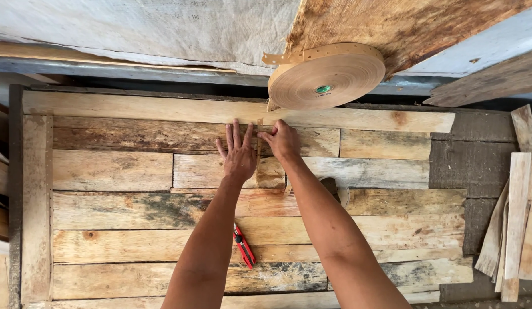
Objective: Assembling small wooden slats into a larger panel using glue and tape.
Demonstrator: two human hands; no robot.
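Two hands press a strip of brown paper tape onto a panel of wooden boards: left hand flat, fingers spread; right hand pinching its far end. The strip runs near-to-far between them, below the tape roll.

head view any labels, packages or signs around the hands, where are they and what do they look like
Core label: middle of the big tan tape roll above the wooden panel; small, round, green.
Faint dark print: grey-white sheet along the top edge; too blurred to make out.
No packages, signs or screens.
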